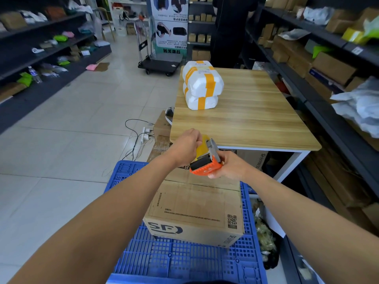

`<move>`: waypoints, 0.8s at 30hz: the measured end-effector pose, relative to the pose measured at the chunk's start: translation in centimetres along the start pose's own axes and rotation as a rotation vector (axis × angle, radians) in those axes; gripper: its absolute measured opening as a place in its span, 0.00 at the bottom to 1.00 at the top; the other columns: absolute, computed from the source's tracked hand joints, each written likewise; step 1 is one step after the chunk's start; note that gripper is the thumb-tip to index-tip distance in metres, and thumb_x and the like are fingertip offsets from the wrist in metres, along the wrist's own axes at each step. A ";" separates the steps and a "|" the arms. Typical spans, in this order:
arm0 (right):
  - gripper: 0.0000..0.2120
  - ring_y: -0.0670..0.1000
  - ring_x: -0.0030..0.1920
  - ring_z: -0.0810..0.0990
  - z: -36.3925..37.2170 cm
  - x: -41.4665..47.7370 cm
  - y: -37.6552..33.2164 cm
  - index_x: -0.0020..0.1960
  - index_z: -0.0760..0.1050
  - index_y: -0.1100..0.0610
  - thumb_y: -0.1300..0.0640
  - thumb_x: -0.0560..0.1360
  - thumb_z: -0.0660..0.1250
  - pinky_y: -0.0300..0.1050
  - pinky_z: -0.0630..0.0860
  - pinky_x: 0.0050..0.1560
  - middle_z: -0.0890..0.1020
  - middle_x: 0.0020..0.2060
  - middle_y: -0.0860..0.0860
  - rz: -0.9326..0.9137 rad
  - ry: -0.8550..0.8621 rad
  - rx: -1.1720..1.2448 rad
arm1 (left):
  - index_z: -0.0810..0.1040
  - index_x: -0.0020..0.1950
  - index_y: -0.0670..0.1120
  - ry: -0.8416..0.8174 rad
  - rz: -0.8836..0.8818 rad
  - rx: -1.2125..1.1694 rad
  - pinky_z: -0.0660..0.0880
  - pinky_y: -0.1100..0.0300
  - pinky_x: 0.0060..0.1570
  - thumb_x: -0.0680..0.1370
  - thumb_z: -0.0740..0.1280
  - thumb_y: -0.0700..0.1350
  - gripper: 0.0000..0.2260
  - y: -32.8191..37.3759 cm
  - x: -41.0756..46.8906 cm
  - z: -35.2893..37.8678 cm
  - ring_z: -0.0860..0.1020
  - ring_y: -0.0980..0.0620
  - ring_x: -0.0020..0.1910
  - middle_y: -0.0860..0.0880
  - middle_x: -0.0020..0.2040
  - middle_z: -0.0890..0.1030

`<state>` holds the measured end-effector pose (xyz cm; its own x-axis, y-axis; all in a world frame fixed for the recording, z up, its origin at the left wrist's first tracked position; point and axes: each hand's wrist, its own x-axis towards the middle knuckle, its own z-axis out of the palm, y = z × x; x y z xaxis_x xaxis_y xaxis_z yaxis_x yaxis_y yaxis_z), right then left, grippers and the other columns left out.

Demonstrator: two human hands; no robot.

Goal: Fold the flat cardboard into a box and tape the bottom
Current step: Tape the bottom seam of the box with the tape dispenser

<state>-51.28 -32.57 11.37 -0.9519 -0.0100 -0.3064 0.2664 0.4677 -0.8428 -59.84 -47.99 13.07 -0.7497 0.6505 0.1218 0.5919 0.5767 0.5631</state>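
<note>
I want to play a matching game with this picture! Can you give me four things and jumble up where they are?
Things:
1. Brown cardboard box
2. Orange plastic tape dispenser
3. White foam boxes with orange tape
4. Black flat trolley

Places:
A. On the wooden table
B. On the tiled floor, far back
C. On the blue plastic pallet
D. In the right hand

Pairs: 1-C, 2-D, 3-A, 4-B

You can read big upside-down "SF" letters on the front of your cardboard box (194,212), "SF EXPRESS" on the brown box under the table (255,158), other print too small.
</note>
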 end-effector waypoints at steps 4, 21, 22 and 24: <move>0.14 0.50 0.48 0.80 -0.5 -0.1 0.5 0.51 0.78 0.60 0.68 0.67 0.75 0.40 0.75 0.49 0.82 0.45 0.55 0.016 0.009 -0.030 | 0.70 0.47 0.44 -0.046 -0.073 -0.208 0.66 0.65 0.36 0.81 0.58 0.39 0.04 0.0 0.0 -0.1 0.70 0.50 0.44 0.50 0.43 0.72; 0.17 0.45 0.43 0.79 -1.0 -0.5 0.2 0.42 0.75 0.48 0.68 0.66 0.76 0.34 0.72 0.42 0.80 0.39 0.46 0.000 0.013 -0.080 | 0.77 0.45 0.41 0.100 -0.007 -0.190 0.70 0.63 0.43 0.77 0.64 0.38 0.03 0.7 0.0 0.3 0.73 0.52 0.43 0.48 0.44 0.76; 0.17 0.46 0.44 0.79 -1.0 -0.6 0.3 0.42 0.75 0.48 0.67 0.66 0.76 0.34 0.72 0.43 0.81 0.40 0.46 0.000 0.010 -0.081 | 0.77 0.45 0.41 0.085 0.000 -0.175 0.70 0.63 0.43 0.77 0.63 0.38 0.03 0.7 0.0 0.2 0.73 0.52 0.43 0.48 0.44 0.75; 0.16 0.47 0.45 0.80 -1.0 -0.7 0.3 0.44 0.76 0.49 0.67 0.66 0.75 0.34 0.73 0.44 0.81 0.42 0.48 0.007 -0.004 -0.082 | 0.75 0.45 0.41 0.049 -0.001 -0.149 0.73 0.58 0.43 0.77 0.63 0.37 0.03 0.9 0.1 0.1 0.73 0.50 0.42 0.46 0.44 0.76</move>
<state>-50.67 -31.52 11.74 -0.9492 -0.0097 -0.3144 0.2600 0.5384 -0.8015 -59.34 -47.38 13.49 -0.7659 0.6231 0.1586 0.5433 0.4952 0.6780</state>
